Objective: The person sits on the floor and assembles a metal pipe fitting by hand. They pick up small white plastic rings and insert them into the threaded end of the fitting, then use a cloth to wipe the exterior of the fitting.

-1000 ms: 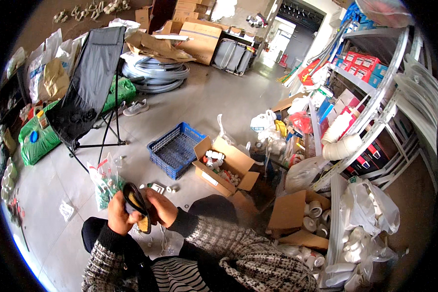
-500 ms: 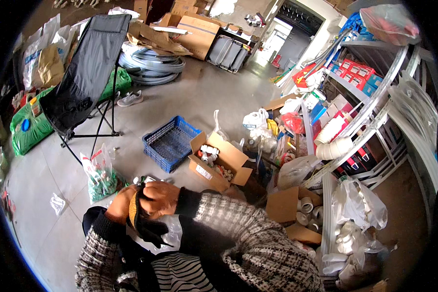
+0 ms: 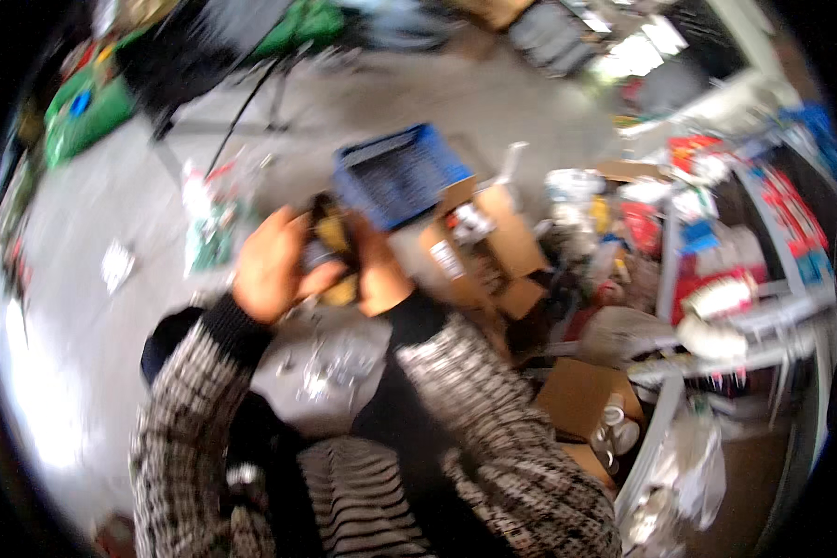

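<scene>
Both hands are raised over my lap, closed around a black and yellow item (image 3: pixel 329 229) whose kind I cannot make out through the blur. My left hand (image 3: pixel 272 265) grips its left side, the thumb lying across its lower part. On the other side my right hand (image 3: pixel 378 268) holds it with the fingers largely hidden. Under the hands, a clear plastic bag (image 3: pixel 330 367) with small shiny pieces rests on my lap.
Beyond my hands stands a blue plastic crate (image 3: pixel 349 167), beside an open cardboard box (image 3: pixel 516 237) of fittings. A clear bag of green pieces (image 3: pixel 209 242) is to the left. Another cardboard box (image 3: pixel 567 395), white metal racks and a folding chair (image 3: pixel 181 65) surround me.
My view has tilted down and blurred. The hands have moved apart and up from my lap, and the black and yellow item between them is now turned upright, showing more yellow.
</scene>
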Demonstrator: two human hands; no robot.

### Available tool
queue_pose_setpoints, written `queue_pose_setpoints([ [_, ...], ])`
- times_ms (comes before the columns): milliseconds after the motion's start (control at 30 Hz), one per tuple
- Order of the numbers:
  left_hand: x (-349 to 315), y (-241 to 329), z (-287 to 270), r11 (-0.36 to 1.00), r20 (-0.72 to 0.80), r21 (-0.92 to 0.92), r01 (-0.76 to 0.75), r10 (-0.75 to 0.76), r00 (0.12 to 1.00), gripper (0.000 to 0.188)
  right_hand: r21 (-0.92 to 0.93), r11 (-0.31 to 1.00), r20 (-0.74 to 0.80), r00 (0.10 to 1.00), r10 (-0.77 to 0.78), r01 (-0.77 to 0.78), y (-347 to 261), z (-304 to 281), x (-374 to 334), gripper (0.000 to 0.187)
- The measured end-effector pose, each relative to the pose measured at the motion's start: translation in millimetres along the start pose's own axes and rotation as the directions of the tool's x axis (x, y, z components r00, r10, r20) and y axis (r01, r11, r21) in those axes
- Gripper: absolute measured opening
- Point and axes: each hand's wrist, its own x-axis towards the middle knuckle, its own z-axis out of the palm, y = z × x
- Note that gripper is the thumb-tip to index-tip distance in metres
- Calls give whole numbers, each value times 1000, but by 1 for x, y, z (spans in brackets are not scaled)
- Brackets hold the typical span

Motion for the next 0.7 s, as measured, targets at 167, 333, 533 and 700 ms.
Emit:
queue_pose_setpoints([
  [167, -11, -24, 25, 945, 84, -194, 262, -250, 965, 42, 287, 948, -108, 979, 175, -138, 2, 10, 7, 35],
  [333, -2, -29, 50, 654, 214, -513, 556, -529, 821, 20, -286, 941, -191, 951, -243, 184, 20, -5, 19, 56],
  [533, 11, -22, 44, -474, 837, -515, 714, -460, 298, 26, -471, 779, 93, 901, -423, 414, 29, -39, 10, 68],
  [700, -8, -37, 47, -528, 852, -488, 695, -461, 247, 35, -108, 947, -123, 941, -316, 304, 19, -27, 1, 69],
])
